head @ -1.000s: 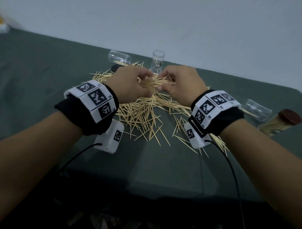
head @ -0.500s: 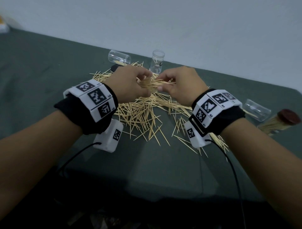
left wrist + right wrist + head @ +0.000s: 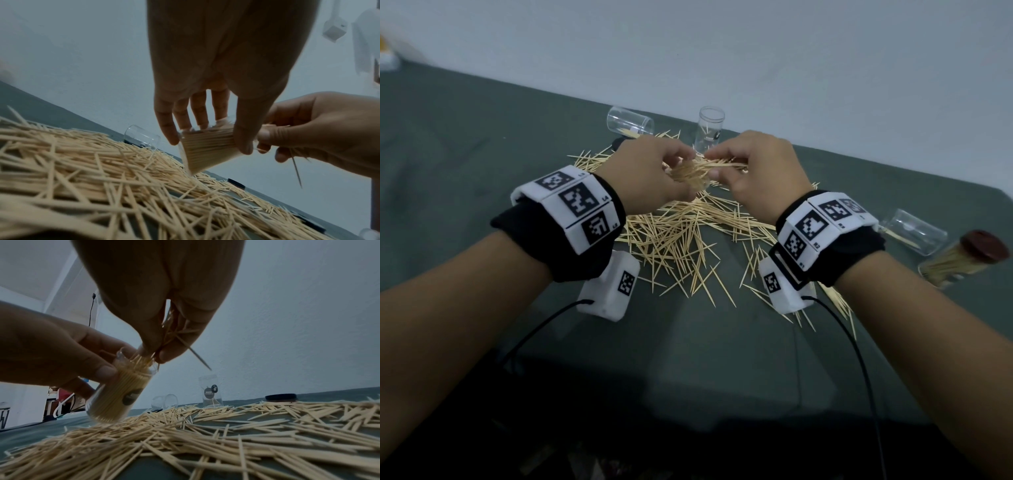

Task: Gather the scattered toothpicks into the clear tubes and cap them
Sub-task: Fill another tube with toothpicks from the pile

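Both hands meet above the middle of the toothpick heap. The left hand curls thumb and fingers round a clear tube packed nearly full of toothpicks, tilted with its open mouth toward the right hand. That hand pinches a small bunch of toothpicks between thumb and fingertips, right at the tube's mouth; one stick juts out loose below the grip. Beneath them the scattered toothpicks spread across the green table. At the far edge of the heap, an empty tube lies on its side to the left, and an upright tube holds a few sticks. Far right, another open tube lies on its side, just beside a filled tube with a dark red cap.
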Tool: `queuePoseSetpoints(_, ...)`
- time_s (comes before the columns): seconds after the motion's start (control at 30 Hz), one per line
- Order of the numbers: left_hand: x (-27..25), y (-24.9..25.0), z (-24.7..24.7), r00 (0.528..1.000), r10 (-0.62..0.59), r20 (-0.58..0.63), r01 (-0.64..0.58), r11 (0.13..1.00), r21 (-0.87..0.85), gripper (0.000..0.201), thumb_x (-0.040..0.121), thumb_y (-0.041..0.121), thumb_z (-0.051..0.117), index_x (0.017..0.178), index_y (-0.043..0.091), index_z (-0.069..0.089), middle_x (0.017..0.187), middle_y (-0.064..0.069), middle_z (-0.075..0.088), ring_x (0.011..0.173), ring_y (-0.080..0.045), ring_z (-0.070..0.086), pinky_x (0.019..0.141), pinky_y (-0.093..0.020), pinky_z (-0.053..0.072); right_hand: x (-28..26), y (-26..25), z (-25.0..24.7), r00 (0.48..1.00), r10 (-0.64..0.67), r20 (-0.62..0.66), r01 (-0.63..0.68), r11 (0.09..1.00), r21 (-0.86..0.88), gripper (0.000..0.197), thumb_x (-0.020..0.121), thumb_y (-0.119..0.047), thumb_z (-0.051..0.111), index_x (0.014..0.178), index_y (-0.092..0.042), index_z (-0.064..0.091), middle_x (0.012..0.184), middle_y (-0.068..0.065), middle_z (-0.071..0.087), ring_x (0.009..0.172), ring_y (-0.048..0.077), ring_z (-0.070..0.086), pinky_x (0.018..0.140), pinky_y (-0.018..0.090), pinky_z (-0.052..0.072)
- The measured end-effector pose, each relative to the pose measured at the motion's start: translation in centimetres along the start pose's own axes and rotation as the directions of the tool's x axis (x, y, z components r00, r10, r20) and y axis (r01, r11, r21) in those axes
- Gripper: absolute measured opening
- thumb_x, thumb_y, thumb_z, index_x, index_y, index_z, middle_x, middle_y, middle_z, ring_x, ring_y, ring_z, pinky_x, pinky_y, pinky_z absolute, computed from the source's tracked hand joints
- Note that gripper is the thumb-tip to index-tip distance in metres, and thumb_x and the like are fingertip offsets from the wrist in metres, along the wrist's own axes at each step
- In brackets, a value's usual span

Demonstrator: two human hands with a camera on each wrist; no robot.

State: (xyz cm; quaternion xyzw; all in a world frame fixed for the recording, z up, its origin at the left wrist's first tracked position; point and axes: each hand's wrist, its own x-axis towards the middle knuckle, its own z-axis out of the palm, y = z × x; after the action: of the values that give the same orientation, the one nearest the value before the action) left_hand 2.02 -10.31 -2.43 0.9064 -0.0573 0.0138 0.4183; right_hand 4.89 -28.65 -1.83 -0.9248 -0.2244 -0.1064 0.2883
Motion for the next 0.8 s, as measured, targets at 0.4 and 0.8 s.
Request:
queuePoseSetpoints(0.4,-0.3,0.3,0.0,0.999,0.010,0.054,-0.009,1.000,-0.008,0.056,0.077,0.032,0.081,0.128,0.033,0.059,0.108,0.014,0.064,0.089,-0.006,0.066,0.049,-0.005,0.047,-0.1,0.2,0.2,0.999,0.050,0.015,-0.051,0.993,0.103,0.023,0.085,-0.027,0.074,0.108,-0.030,0.074,0.082,-0.019,0.062,0.073,-0.004,0.057,0.074,0.016,0.045)
queuePoseSetpoints(0.8,0.2,-0.4,-0.1,0.997,-0.082,-0.013,0.082,0.996,-0.017,0.058,0.075,0.038,0.081,0.128,0.033,0.059,0.113,0.010,0.061,0.093,-0.007,0.063,0.058,-0.015,0.046,0.1,0.8,0.3,0.994,0.092,0.066,-0.095,0.995,0.041,0.032,0.084,-0.019,0.074,0.113,-0.030,0.066,0.089,-0.017,0.060,0.075,0.002,0.061,0.077,0.019,0.049)
